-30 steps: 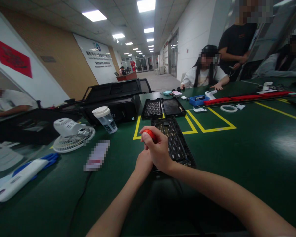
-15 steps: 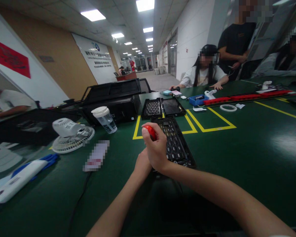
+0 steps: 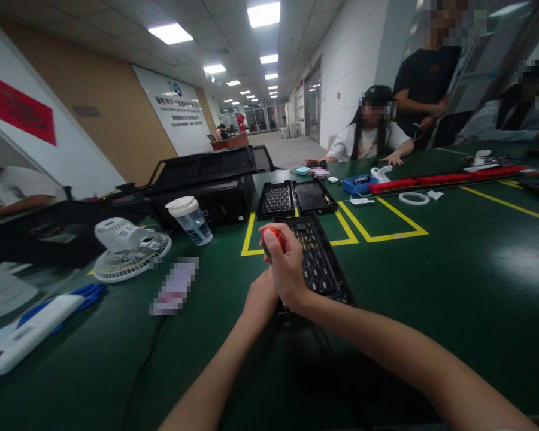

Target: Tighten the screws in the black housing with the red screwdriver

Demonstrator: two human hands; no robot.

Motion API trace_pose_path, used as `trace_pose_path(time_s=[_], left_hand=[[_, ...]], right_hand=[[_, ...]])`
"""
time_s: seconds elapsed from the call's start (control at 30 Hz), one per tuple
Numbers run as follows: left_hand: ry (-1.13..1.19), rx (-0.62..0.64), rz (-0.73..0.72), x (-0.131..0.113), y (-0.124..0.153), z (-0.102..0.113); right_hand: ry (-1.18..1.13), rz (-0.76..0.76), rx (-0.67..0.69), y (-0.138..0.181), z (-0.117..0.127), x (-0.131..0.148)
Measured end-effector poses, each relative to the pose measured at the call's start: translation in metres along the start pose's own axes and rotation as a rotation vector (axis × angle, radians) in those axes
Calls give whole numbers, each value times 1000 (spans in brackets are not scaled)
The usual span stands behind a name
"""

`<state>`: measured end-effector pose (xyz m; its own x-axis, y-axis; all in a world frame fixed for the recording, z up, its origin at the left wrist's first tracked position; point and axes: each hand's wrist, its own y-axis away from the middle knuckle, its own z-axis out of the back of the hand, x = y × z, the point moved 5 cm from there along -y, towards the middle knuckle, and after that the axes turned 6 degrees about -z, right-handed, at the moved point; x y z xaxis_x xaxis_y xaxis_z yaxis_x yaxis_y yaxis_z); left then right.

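My right hand (image 3: 288, 266) is closed around a red-handled screwdriver (image 3: 276, 234). Only the rounded red top of the handle shows, with my thumb lying over it; the shaft is hidden. Just below and to the left is my left hand (image 3: 261, 293), close against the right one, its fingers hidden behind it. Both hands are over the left side of a black case (image 3: 348, 287), which lies open on the green table (image 3: 413, 287). Rows of dark rounded parts (image 3: 318, 278) with pale marks fill the case. My hands cover its near left part.
Behind it lies another open black case (image 3: 317, 196). On the left are a cup of water (image 3: 191, 221), a white fan (image 3: 132, 248), a blurred-out phone-like object (image 3: 176, 286) with a cable, and a white device (image 3: 33, 335). A blue tray (image 3: 359, 183) and co-workers (image 3: 372, 134) are across the table.
My right thumb has moved across the red handle top, and the right hand has turned slightly. My left hand stays in nearly the same place. The view has shifted a little.
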<state>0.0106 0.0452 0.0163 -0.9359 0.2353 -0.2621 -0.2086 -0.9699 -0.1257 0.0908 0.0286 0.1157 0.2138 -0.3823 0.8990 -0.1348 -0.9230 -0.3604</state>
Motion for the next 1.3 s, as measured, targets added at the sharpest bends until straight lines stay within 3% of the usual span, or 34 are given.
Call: trace_pose_path(time_s=[0.1,0.2,0.43,0.6,0.7,0.83,0.93,1.3], left_hand=[[-7,60,-4,0,0,-2],[-19,70,-40,-2,0,-2],[-20,-10,-102,-2,-2,-4],[-130,-6,-64,-1,-3,-5],[-148,0,-84,-2,-4,-5],[-159,64,-68,-1,-5,-8],[-152,79,-41,0,-5,-9],[-164,99,-33,0,-3,-7]], right_hand=[[-92,-49,95,-2,0,0],[-194,-104,273,-6,-1,1],[-299,-293,947,-29,-5,-1],[-538,-345,1319,-46,-17,2],[-629,-432,1453,-46,-28,-3],[-633,-540,1542,-38,-37,-14],[-676,-565,1505,-35,-38,-19],[-651,-464,1377,-29,-27,-14]])
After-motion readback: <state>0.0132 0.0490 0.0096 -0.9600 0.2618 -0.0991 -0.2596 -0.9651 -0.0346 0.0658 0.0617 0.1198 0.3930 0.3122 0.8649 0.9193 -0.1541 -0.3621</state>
